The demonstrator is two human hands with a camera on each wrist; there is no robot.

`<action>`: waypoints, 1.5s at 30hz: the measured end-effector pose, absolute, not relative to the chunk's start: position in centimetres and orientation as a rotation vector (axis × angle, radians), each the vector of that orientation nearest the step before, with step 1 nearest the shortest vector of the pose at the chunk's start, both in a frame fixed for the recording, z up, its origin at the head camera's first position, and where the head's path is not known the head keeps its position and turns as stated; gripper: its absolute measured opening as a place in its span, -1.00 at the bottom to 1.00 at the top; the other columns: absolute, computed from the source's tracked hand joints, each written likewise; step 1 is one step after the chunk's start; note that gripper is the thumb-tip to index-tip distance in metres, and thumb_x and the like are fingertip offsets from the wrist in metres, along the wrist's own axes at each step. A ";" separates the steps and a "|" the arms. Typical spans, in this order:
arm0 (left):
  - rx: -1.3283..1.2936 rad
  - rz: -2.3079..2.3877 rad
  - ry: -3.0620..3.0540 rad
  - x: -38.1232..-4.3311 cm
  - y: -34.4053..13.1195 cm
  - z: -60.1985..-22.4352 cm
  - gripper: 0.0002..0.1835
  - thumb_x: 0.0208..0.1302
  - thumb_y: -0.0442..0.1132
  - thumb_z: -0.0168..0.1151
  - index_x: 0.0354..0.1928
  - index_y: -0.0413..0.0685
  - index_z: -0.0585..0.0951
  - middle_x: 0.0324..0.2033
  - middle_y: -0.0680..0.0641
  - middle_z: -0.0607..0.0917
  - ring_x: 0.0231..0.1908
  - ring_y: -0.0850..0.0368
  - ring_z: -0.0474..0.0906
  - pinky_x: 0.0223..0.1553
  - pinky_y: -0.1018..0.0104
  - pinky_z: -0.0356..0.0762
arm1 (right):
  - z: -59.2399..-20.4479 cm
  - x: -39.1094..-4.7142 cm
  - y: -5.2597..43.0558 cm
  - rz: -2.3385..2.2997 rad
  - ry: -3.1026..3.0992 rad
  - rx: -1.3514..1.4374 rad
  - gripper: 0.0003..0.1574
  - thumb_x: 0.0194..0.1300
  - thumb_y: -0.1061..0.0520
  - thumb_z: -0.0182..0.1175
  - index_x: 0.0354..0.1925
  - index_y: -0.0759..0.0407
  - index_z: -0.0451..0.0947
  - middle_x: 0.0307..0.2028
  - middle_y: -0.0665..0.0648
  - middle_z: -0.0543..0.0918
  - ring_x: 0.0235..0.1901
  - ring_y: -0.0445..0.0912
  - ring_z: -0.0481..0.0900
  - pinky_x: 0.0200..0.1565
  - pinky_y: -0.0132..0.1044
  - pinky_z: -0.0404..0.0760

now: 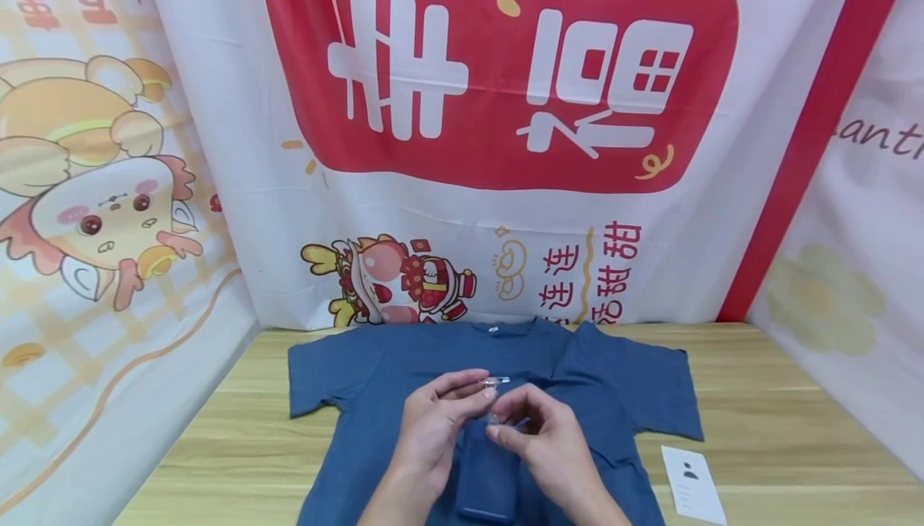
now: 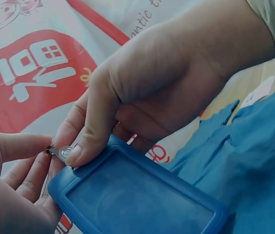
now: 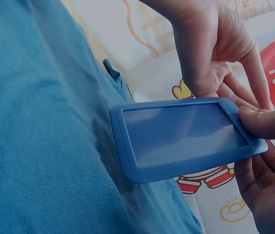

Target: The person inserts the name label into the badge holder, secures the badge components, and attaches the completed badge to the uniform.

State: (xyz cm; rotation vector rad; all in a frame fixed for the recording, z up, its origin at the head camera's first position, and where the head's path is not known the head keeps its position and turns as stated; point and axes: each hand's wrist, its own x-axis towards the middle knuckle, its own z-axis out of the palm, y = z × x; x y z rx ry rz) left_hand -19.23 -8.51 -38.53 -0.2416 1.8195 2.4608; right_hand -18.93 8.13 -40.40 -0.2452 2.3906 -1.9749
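A blue badge holder (image 1: 488, 474) with a clear window hangs below both hands, over a blue T-shirt (image 1: 368, 398) spread on the table. A small metal clip (image 2: 51, 148) is pinched between the thumb and fingertips of my left hand (image 1: 431, 428). My right hand (image 1: 543, 436) pinches the clear strap (image 2: 65, 152) with a round snap, at the top end of the holder. In the right wrist view the right thumb (image 3: 264, 122) lies at the holder's end. Fingers hide part of the strap.
A white card (image 1: 693, 484) with a dark person icon lies right of the shirt on the wooden table (image 1: 787, 398). Printed cloth hangings (image 1: 505, 213) stand behind the table and along both sides.
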 end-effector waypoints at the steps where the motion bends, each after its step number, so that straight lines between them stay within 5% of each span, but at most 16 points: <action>1: -0.245 2.455 1.841 -19.2 -8.5 -38.6 -0.62 0.27 -0.30 0.59 0.12 -0.14 0.79 -0.08 -0.02 0.89 -0.11 0.23 0.81 0.09 0.29 0.68 | -40.4 -18.9 8.1 -1.969 2.391 -0.244 -0.72 0.23 0.20 0.56 -0.11 0.14 0.70 -0.21 0.11 0.73 -0.20 -0.04 0.66 -0.24 -0.28 0.66; 13: -0.360 2.490 2.060 -19.0 -8.0 -38.7 -0.73 0.24 -0.34 0.60 -0.01 -0.14 0.84 -0.22 -0.03 0.90 -0.23 0.20 0.82 -0.15 0.27 0.82 | -40.9 -18.6 7.8 -1.693 2.810 -0.628 -0.64 0.22 0.20 0.60 -0.10 -0.10 0.69 -0.22 -0.11 0.74 -0.23 -0.30 0.67 -0.17 -0.35 0.72; 26: -0.412 2.566 2.007 -19.1 -7.7 -39.0 -0.75 0.19 -0.42 0.60 -0.07 -0.19 0.85 -0.35 0.00 0.87 -0.31 0.20 0.81 -0.22 0.31 0.80 | -41.7 -18.1 6.8 -1.717 3.014 -0.720 -0.51 0.14 0.40 0.57 -0.23 -0.16 0.65 -0.29 -0.25 0.65 -0.28 -0.35 0.64 -0.20 -0.36 0.72; 45: 0.050 2.285 1.994 -19.5 -10.3 -38.6 -0.64 0.31 -0.21 0.57 0.09 -0.18 0.79 -0.16 -0.01 0.88 -0.12 0.16 0.80 0.04 0.26 0.78 | -40.6 -18.5 8.1 -1.935 2.602 -0.399 -0.86 0.31 0.18 0.52 -0.22 -0.01 0.74 -0.28 0.00 0.76 -0.27 -0.19 0.69 -0.15 -0.31 0.72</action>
